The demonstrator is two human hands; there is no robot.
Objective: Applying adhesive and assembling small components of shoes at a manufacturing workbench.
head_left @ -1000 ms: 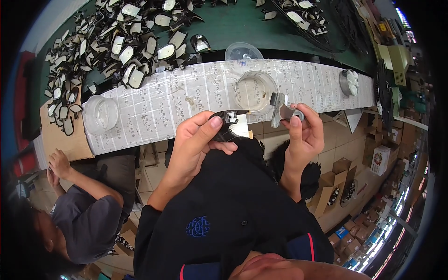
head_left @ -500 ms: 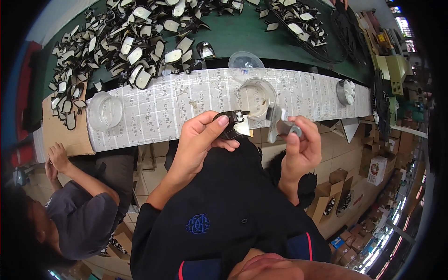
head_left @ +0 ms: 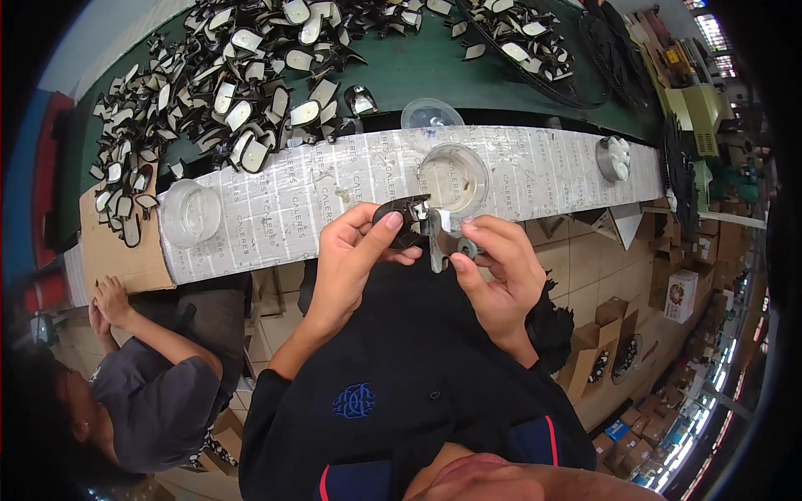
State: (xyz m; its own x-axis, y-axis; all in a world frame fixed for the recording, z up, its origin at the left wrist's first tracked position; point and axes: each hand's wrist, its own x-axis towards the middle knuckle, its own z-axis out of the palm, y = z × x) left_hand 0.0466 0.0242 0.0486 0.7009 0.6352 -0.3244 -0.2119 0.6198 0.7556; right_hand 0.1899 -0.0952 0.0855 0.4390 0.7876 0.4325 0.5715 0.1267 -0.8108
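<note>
My left hand (head_left: 355, 255) is closed around a glossy black shoe heel (head_left: 401, 219), thumb on its near side. A pale strip shows at the heel's right end. In my right hand (head_left: 501, 271) a grey tool (head_left: 438, 242) with a flat plate and a round, knob-like end (head_left: 466, 248) is pinched between thumb and fingers. The plate overlaps the heel's right end in this view; whether they touch I cannot tell. Something white (head_left: 444, 220) shows beside the plate. Both hands are raised in front of my chest, just short of the bench's near edge.
A clear round tub (head_left: 484, 179) stands beyond my hands, with another clear tub (head_left: 190, 213) to the left. Many similar heels (head_left: 242, 100) are heaped on the green table (head_left: 401, 63). A tin with white contents (head_left: 614, 159) stands right. Another person's hands (head_left: 110, 302) are at left.
My right hand has moved left, bringing the grey tool up against or in front of the heel's right end. My left hand still grips the heel in nearly the same place.
</note>
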